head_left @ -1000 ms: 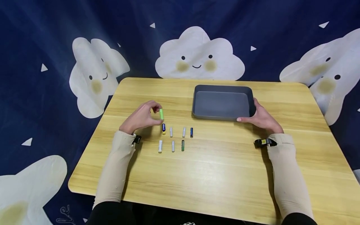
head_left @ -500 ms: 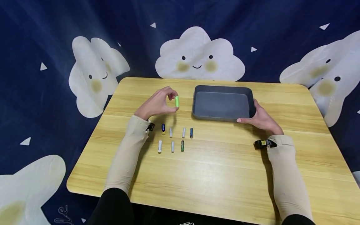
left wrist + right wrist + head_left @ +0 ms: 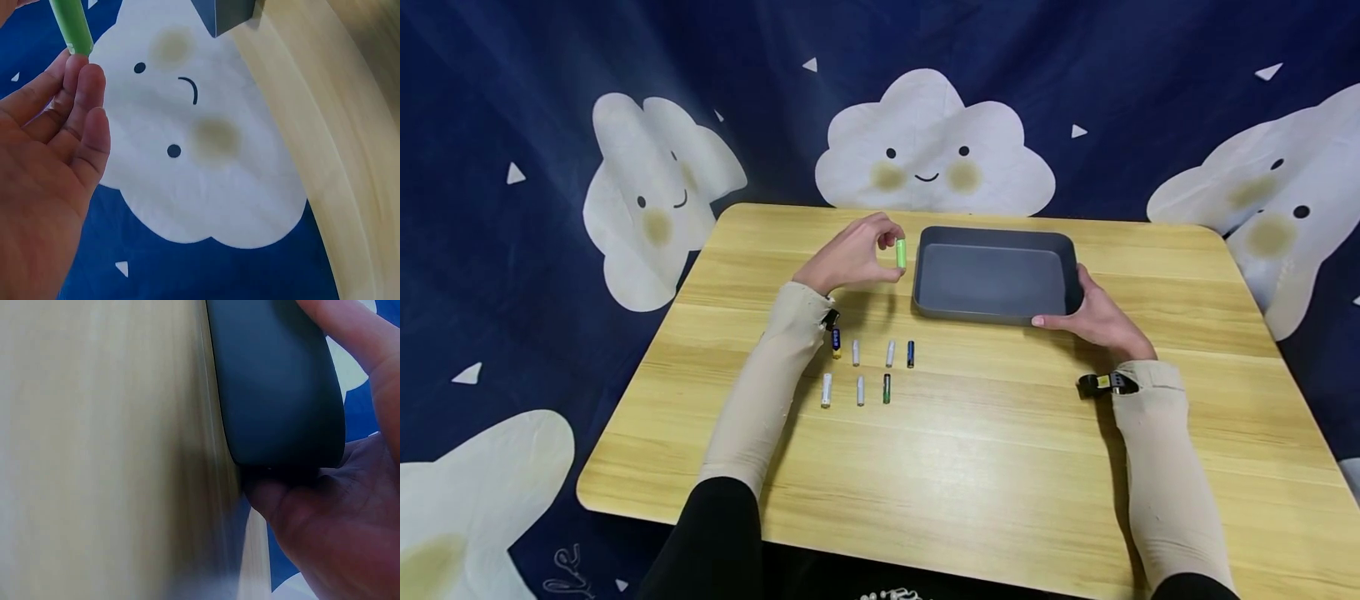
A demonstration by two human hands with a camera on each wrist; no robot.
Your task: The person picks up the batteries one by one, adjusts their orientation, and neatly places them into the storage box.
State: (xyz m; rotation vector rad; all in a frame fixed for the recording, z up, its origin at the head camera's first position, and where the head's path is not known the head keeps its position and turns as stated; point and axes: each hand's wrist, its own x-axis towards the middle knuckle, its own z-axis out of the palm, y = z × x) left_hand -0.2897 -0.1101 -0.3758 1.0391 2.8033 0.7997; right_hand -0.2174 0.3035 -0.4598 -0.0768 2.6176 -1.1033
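Note:
In the head view my left hand (image 3: 856,254) pinches a bright green battery (image 3: 901,254) upright between thumb and fingertips. It hovers above the table just left of the dark grey tray (image 3: 996,317). The left wrist view shows the lower end of the green battery (image 3: 72,25) against the fingertips. My right hand (image 3: 1097,315) grips the tray's front right corner, thumb along the front wall and fingers at the right side. Up close in the right wrist view, the tray's wall (image 3: 278,387) sits between thumb and fingers.
Several batteries lie in two rows in front of the tray, among them a blue-and-yellow one (image 3: 837,343), a blue one (image 3: 911,354), a green-and-black one (image 3: 887,389) and a white one (image 3: 827,390). A blue cloud-print curtain (image 3: 760,125) hangs behind the wooden table (image 3: 985,467).
My left hand has carried the green battery from beside the rows rightward and away from me, close to the tray's left side. The right hand and tray have stayed put.

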